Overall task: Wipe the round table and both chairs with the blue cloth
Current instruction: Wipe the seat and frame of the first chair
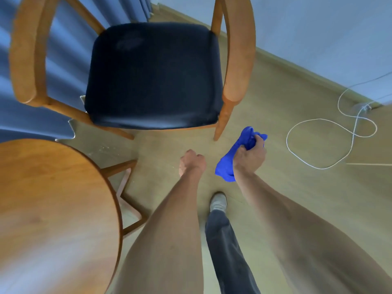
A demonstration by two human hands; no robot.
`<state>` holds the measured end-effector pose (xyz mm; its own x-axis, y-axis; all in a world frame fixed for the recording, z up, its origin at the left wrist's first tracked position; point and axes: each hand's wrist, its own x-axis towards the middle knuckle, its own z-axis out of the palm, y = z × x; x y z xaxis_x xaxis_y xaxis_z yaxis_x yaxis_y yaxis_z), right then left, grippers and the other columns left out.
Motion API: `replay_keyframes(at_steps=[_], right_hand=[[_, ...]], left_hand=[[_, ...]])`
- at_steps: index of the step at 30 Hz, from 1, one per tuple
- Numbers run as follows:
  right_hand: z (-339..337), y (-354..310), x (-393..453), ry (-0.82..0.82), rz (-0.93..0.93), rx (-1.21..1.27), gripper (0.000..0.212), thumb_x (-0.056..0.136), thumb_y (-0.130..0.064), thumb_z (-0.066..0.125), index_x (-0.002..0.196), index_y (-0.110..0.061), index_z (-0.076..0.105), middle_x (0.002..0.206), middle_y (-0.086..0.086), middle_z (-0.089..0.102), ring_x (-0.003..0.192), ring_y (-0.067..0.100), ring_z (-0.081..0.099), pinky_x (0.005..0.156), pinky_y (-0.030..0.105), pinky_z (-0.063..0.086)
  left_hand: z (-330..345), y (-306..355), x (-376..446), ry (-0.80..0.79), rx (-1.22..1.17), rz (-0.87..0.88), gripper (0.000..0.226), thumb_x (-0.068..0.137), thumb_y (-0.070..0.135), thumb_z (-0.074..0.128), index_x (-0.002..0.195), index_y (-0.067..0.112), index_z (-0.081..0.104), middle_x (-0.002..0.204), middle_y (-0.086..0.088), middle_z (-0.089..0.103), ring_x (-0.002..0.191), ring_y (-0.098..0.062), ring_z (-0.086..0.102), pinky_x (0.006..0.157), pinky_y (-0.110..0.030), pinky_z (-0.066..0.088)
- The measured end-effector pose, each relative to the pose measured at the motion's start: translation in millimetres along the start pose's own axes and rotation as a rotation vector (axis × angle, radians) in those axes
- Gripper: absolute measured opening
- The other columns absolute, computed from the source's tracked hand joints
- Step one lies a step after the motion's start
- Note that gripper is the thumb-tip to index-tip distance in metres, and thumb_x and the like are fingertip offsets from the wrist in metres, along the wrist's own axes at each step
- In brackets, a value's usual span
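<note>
— Standing between the round desk (pixel 53 204) and a wooden chair (pixel 152 75), a person holds the blue cloth (pixel 230 161) bunched in the right hand (pixel 250 158), fingers (pixel 257 138) clamped around it, above the floor (pixel 286 209) just off the chair's front right leg. How far along is the job?

— Hard to call. The cloth touches neither desk nor chair at this moment. The desk's top shows a clean sheen near its right edge, and the chair's dark seat carries a faint smudge toward its back edge (possibly a damp mark, possibly dust), so nothing proves either has been wiped.

— And the second chair?

— Out of view; it may remain to be done.

— The left hand (pixel 192 163)?

— Curled into a loose fist, holding nothing, near the cloth.

— Any brands or writing?

— None legible; a white cable (pixel 331 143) loops on the floor by the wall.
</note>
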<state>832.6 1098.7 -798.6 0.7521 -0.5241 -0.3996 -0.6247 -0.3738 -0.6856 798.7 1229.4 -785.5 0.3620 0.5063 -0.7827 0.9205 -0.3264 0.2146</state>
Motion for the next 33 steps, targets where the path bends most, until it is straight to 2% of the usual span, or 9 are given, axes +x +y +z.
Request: replay_keyframes(at_steps=[2, 5, 11, 13, 18, 21, 27, 30, 33], right_hand=[[15, -5, -11, -0.06, -0.034, 0.055, 0.049, 0.08, 0.001, 0.056, 0.126, -0.012, 0.06, 0.119, 0.003, 0.064, 0.112, 0.022, 0.06, 0.09, 0.019, 0.038], [38, -19, -28, -0.096, -0.074, 0.121, 0.046, 0.079, -0.002, 0.059, 0.124, -0.011, 0.061, 0.118, -0.001, 0.067, 0.112, 0.019, 0.062, 0.099, 0.027, 0.045], [78, -71, -26, 0.157, 0.125, 0.332, 0.042, 0.076, -0.009, 0.061, 0.118, -0.012, 0.061, 0.113, 0.002, 0.068, 0.106, 0.022, 0.063, 0.1, 0.038, 0.047], [90, -83, -37, 0.169, 0.124, 0.321, 0.042, 0.081, -0.017, 0.064, 0.122, -0.014, 0.059, 0.115, 0.003, 0.067, 0.108, 0.025, 0.062, 0.1, 0.034, 0.046], [131, -145, -72, -0.018, -0.26, 0.331, 0.037, 0.082, -0.006, 0.067, 0.118, -0.006, 0.061, 0.106, -0.005, 0.064, 0.1, 0.014, 0.059, 0.084, 0.003, 0.035], [158, -186, -85, -0.131, -0.446, 0.323, 0.037, 0.079, -0.004, 0.069, 0.115, -0.008, 0.062, 0.104, -0.011, 0.063, 0.095, 0.005, 0.057, 0.085, 0.001, 0.035], [223, -209, -133, -0.409, -0.459, 0.317, 0.035, 0.08, -0.012, 0.07, 0.114, -0.012, 0.062, 0.102, -0.008, 0.068, 0.092, 0.005, 0.063, 0.088, 0.021, 0.05], [251, -203, -157, -0.508, -0.466, 0.26, 0.032, 0.081, -0.01, 0.069, 0.112, -0.015, 0.063, 0.096, -0.013, 0.066, 0.084, -0.006, 0.059, 0.08, 0.01, 0.046], [251, -199, -165, -0.456, -0.378, 0.183, 0.037, 0.084, -0.01, 0.066, 0.119, -0.016, 0.061, 0.091, -0.02, 0.058, 0.083, 0.001, 0.056, 0.078, 0.007, 0.043]], left_hand=[[-2, -4, 3, -0.076, -0.095, -0.084, 0.037, 0.093, 0.018, 0.043, 0.122, 0.001, 0.059, 0.123, -0.016, 0.063, 0.112, -0.036, 0.06, 0.088, -0.03, 0.047], [-7, -14, 17, -0.167, -0.222, -0.088, 0.039, 0.095, 0.023, 0.043, 0.123, 0.001, 0.06, 0.123, -0.018, 0.063, 0.111, -0.034, 0.062, 0.094, -0.04, 0.053], [-43, -23, 40, -0.059, -0.155, -0.041, 0.036, 0.095, 0.021, 0.04, 0.113, 0.001, 0.065, 0.117, -0.021, 0.066, 0.107, -0.036, 0.061, 0.083, -0.031, 0.046], [-55, -30, 43, -0.025, -0.138, -0.04, 0.035, 0.096, 0.019, 0.04, 0.115, 0.001, 0.064, 0.12, -0.021, 0.064, 0.108, -0.037, 0.06, 0.083, -0.032, 0.045], [-84, -60, 47, 0.039, -0.119, -0.066, 0.036, 0.094, 0.017, 0.04, 0.121, 0.012, 0.063, 0.124, -0.017, 0.063, 0.111, -0.035, 0.06, 0.087, -0.032, 0.047], [-100, -77, 59, 0.075, -0.159, -0.115, 0.037, 0.094, 0.016, 0.041, 0.126, 0.011, 0.06, 0.125, -0.019, 0.062, 0.114, -0.036, 0.058, 0.09, -0.036, 0.047], [-123, -98, 87, 0.124, -0.272, -0.181, 0.035, 0.095, 0.013, 0.04, 0.127, 0.007, 0.05, 0.124, -0.023, 0.06, 0.113, -0.038, 0.058, 0.088, -0.041, 0.046], [-139, -100, 105, 0.123, -0.315, -0.187, 0.035, 0.093, 0.013, 0.039, 0.125, 0.005, 0.05, 0.123, -0.025, 0.059, 0.112, -0.04, 0.057, 0.086, -0.04, 0.045], [-158, -101, 112, 0.107, -0.286, -0.152, 0.037, 0.093, 0.014, 0.041, 0.127, 0.006, 0.051, 0.125, -0.023, 0.059, 0.113, -0.039, 0.056, 0.087, -0.038, 0.046]])
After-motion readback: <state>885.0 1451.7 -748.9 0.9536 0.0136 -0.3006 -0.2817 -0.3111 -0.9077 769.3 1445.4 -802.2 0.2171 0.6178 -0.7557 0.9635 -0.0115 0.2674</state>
